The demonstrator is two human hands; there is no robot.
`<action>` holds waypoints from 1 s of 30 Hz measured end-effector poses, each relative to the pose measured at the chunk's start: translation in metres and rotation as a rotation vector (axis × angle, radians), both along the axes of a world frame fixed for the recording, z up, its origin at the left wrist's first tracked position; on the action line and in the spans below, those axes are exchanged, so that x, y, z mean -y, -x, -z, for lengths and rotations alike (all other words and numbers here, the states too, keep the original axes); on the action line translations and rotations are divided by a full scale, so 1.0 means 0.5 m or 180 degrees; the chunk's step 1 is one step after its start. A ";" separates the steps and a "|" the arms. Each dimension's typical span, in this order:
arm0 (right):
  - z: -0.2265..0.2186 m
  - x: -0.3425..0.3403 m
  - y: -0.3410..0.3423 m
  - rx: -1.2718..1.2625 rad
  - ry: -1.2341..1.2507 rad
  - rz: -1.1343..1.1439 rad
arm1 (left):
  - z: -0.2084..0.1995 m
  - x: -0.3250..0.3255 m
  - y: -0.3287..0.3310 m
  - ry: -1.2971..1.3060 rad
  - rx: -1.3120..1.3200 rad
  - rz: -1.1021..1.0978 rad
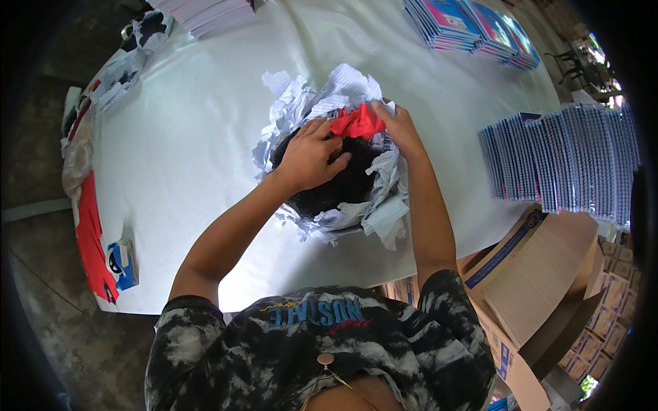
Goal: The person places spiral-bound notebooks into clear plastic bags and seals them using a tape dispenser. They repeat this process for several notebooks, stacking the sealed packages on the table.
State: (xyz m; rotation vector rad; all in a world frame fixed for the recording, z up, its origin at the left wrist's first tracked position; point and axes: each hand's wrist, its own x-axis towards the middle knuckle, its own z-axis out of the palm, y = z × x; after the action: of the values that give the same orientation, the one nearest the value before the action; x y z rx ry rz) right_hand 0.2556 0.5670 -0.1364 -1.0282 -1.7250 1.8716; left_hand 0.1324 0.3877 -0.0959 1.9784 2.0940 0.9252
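A round black thing (336,192) is before me, ringed by torn, crumpled sheets of lined white paper (349,83). I cannot tell if it is a bowl or a solid form. On its far edge sits a crumpled red piece, likely paper (358,123). My left hand (307,156) lies palm down over the black surface, thumb apart, fingertips beside the red piece. At the far right of the rim, my right hand (399,129) pinches the red piece's right end; some of its fingers are hidden behind the paper.
White cloth covers the table (178,171). Stacked spiral notebooks (558,161) stand at right, with blue-and-pink books (473,31) behind. An open cardboard box (534,274) is at lower right. A small blue box (123,264) and red sheet (91,236) lie along the left edge.
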 end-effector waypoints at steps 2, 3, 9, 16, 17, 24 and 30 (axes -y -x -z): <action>0.002 -0.002 0.004 0.0109 -0.0125 -0.0067 | -0.014 -0.009 -0.002 -0.0052 -0.0113 -0.0085; 0.008 -0.001 0.004 0.0113 -0.0377 -0.0031 | -0.025 -0.021 0.000 0.0024 -0.0078 -0.0192; -0.035 0.032 0.004 -0.0098 -0.0601 -0.0215 | -0.064 -0.086 -0.008 -0.0381 -0.0148 -0.0794; 0.037 0.008 -0.007 -0.0149 -0.0392 0.0389 | -0.023 -0.080 0.008 0.1060 -0.0384 0.0228; 0.033 0.017 0.001 -0.0089 -0.0533 0.0336 | -0.032 -0.087 0.016 0.1258 -0.0560 0.0267; -0.002 0.064 0.016 0.0067 -0.1143 -0.0002 | -0.016 -0.155 0.029 0.2230 -0.1073 -0.0019; 0.040 0.033 -0.010 -0.0177 -0.0716 0.0341 | -0.037 -0.154 0.066 0.2571 -0.0535 0.0916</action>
State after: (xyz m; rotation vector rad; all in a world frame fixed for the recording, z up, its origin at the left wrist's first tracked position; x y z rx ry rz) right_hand 0.2604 0.5506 -0.1565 -0.9516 -1.7638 1.5841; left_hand 0.0993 0.4646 -0.0775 1.8368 1.7550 -0.1458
